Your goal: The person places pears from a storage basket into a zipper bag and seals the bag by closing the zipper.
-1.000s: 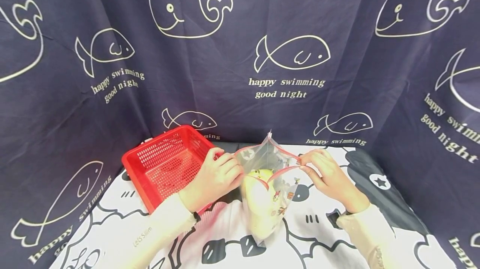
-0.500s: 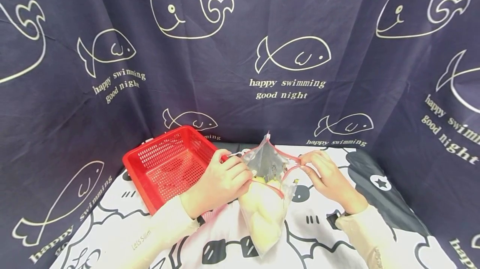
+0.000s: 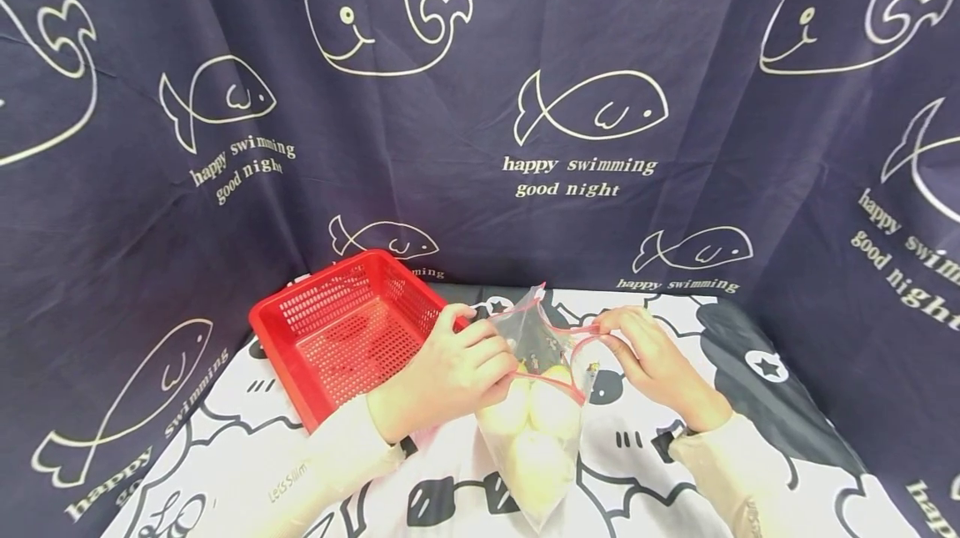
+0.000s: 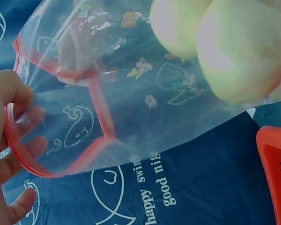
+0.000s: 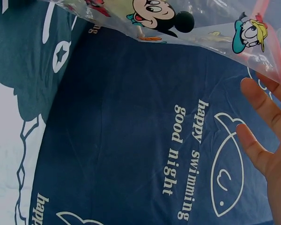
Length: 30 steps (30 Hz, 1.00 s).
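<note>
A clear zip bag with red zip edges and printed cartoon figures hangs between my hands, mouth spread wide. Pale yellow round fruits fill its lower part, their exact kind unclear. My left hand grips the bag's left edge, fingers curled over it. In the left wrist view, the fingers of the left hand hook the red rim, with fruits deeper in the bag. At the opposite rim, my right hand pinches the zip edge between thumb and fingers. The right wrist view shows the bag above that hand's fingers.
A red perforated basket stands left of the bag, beside my left forearm, with no contents seen inside. A black-and-white patterned cloth covers the table. Dark blue printed curtains enclose the back and sides.
My left hand has shifted right and slightly nearer. The bag's fruit-filled bottom now hangs nearer me and looks wider, and the bag's far corner has dropped. My right hand stays nearly still.
</note>
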Tool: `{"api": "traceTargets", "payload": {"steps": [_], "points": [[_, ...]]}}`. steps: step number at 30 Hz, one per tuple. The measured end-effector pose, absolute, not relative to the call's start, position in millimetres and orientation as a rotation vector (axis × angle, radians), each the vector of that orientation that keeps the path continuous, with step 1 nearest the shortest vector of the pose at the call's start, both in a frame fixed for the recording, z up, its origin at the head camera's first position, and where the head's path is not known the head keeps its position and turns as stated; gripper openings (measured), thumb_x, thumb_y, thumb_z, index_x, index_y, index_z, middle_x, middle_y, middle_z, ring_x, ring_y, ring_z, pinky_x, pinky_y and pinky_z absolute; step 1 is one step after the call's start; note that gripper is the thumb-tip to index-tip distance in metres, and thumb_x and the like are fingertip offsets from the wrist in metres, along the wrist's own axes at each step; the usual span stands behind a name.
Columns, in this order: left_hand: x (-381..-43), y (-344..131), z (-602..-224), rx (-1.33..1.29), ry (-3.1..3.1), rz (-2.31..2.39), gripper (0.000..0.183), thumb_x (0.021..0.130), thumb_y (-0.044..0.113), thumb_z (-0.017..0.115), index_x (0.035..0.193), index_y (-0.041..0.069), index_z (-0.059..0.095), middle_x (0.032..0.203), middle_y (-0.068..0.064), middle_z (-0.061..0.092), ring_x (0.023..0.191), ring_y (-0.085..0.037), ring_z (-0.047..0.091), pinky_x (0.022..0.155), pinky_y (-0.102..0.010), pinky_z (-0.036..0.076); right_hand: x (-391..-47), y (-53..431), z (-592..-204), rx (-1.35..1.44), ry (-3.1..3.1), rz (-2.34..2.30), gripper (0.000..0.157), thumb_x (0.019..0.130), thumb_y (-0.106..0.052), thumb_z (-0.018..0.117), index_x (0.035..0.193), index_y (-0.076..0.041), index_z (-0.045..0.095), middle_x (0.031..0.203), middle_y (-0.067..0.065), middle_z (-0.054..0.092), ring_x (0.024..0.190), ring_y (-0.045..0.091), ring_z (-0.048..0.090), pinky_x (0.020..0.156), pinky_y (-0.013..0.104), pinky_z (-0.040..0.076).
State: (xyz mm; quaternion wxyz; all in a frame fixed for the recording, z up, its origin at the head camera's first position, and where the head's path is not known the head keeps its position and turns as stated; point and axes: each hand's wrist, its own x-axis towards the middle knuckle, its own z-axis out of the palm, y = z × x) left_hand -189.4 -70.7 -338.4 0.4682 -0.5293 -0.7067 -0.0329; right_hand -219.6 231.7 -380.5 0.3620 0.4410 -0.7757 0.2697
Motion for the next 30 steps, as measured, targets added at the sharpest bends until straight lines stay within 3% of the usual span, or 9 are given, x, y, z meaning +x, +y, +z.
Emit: {"api": "traceTargets", "payload": {"steps": [13, 30], "points": [[-188.2, -73.1, -341.1, -1.407, -1.771, -0.152, 0.006, 0.084, 0.011, 0.057, 0.082, 0.014, 0.062, 0.079, 0.006, 0.061, 0.080, -0.014, 0.059, 0.084, -0.043, 0.043, -219.4, 227.8, -380.5, 1.163, -1.939, 0.712, 0.033, 0.106, -0.029, 0.044, 0.093, -0.002, 0.059, 0.094, 0.009, 0.063, 0.092, 0.027, 0.059, 0.096, 0.020, 0.036], [-189.6, -79.9, -338.0, -1.474, -1.823, -0.223, 0.009, 0.076, 0.015, 0.068, 0.081, 0.016, 0.061, 0.079, 0.007, 0.062, 0.084, -0.015, 0.059, 0.082, -0.041, 0.043, -222.7, 227.3, -382.6, 1.181, -1.895, 0.726, 0.033, 0.106, -0.028, 0.045, 0.090, -0.002, 0.059, 0.094, 0.009, 0.064, 0.091, 0.029, 0.060, 0.096, 0.021, 0.037]]}}
